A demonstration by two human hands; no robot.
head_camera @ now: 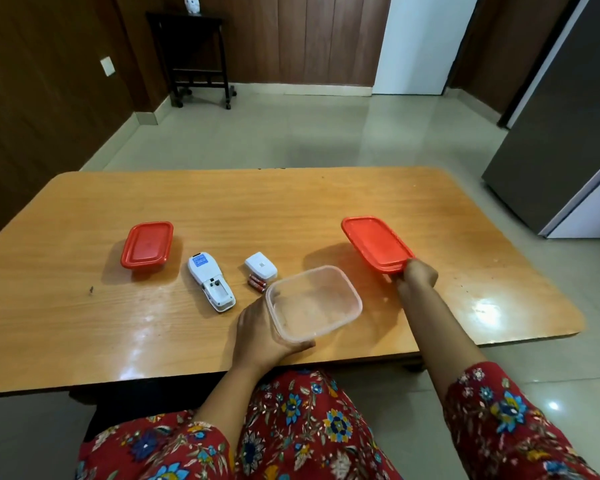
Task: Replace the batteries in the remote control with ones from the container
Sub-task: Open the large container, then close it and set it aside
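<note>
Remote control (211,281): white, face down on the wooden table (326,202), battery bay open and seemingly empty; likely light, rigid, smooth; best held by its long sides.
Battery cover (261,266): loose, just beside the remote.
Batteries (257,283): small red cells lying together by the cover; prone to rolling, pinch at mid-length.
Open container (314,303): clear, thin-walled, looks empty.
Left hand (260,332): grasping the open container's near corner.
Right hand (415,276): clenched on the red lid (374,242), which is tilted.
Closed container (147,245): red-lidded, far left, untouched.
</note>
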